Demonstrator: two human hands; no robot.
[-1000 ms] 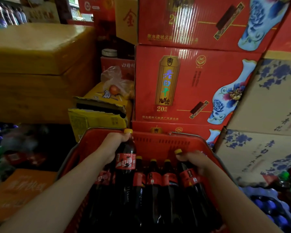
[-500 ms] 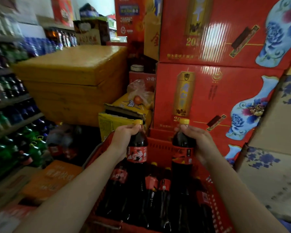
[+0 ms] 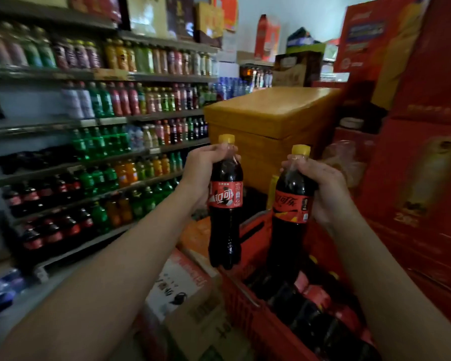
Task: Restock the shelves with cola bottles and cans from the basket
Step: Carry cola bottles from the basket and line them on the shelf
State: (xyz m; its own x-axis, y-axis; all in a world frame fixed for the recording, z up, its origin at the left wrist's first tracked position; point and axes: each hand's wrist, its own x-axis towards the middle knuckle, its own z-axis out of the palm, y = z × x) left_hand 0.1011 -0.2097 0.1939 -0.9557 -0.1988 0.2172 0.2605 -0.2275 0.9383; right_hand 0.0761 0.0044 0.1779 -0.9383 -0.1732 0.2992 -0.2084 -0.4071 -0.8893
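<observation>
Head view: left hand (image 3: 201, 168) and right hand (image 3: 323, 188) grip cola bottles (image 3: 225, 230) (image 3: 288, 230), held upright.

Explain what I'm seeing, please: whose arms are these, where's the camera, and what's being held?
There is no machine here: these are a person's two bare arms. All the pictures come from one wide-angle camera worn on that person's head, looking forward and down. The left hand grips one cola bottle by the neck, and the right hand grips a second cola bottle the same way. Both are upright, with yellow caps. Below them is the red basket, with more cola bottles in it. On the left stand the shelves, filled with drinks. Behind are a yellow box and red cartons.
</observation>
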